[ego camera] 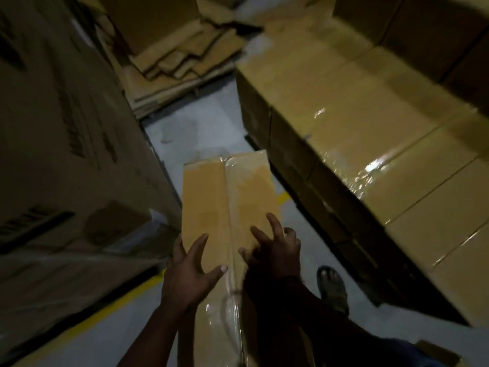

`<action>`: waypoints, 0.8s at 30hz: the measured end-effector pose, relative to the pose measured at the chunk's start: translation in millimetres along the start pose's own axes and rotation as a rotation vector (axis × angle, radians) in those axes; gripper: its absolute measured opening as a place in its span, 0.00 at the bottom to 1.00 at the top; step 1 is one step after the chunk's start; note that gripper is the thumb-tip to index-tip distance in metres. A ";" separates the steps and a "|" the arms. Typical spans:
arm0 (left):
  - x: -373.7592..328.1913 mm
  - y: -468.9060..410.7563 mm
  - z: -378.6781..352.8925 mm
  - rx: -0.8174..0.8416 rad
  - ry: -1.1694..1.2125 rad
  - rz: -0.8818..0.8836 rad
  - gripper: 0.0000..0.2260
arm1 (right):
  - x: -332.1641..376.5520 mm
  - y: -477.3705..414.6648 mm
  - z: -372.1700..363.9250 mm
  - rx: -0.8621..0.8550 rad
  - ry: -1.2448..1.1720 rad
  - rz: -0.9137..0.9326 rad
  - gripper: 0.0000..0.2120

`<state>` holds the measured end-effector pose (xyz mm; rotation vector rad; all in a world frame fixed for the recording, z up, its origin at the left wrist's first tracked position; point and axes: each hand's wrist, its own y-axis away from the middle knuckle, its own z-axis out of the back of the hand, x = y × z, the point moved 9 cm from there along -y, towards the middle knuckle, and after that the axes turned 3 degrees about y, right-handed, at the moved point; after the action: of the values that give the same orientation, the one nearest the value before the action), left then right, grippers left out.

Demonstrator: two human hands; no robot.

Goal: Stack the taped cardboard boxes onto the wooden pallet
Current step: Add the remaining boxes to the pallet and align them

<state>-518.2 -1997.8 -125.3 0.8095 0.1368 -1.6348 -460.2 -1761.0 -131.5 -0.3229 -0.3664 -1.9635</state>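
Observation:
A long taped cardboard box (227, 197) with clear tape along its middle seam is held lengthwise in front of me, above the grey floor. My left hand (188, 268) grips its left edge, thumb and forefinger on top and the other fingers down the side. My right hand (276, 250) clutches the right edge with bent fingers spread on the top face. To the right stands a low stack of taped boxes (357, 144), glossy with tape. Whatever bears the stack shows only as a dark strip (254, 143) at its base.
A tall stack of printed cartons (66, 154) walls off the left. Flattened cardboard sheets (182, 62) lie piled at the far end of the narrow aisle. A yellow floor line (111, 305) runs at lower left. My sandalled foot (332, 287) stands beside the right stack.

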 end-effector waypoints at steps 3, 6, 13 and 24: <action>-71.0 -7.6 39.7 -0.054 -0.010 -0.011 0.46 | 5.9 -36.2 82.3 -0.016 0.016 0.034 0.30; -151.1 -14.5 76.2 -0.083 -0.048 -0.090 0.47 | 4.9 -63.9 156.2 0.030 0.022 0.021 0.31; -315.5 -44.0 126.0 -0.127 -0.171 -0.135 0.46 | -28.2 -131.5 309.2 -0.047 -0.041 0.001 0.29; -491.8 -156.8 151.4 -0.143 -0.383 -0.297 0.43 | -88.6 -256.3 399.5 -0.116 -0.083 -0.160 0.32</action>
<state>-719.6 -1631.8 213.6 0.3670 0.1039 -2.0058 -635.2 -1429.1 172.4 -0.4625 -0.3412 -2.1376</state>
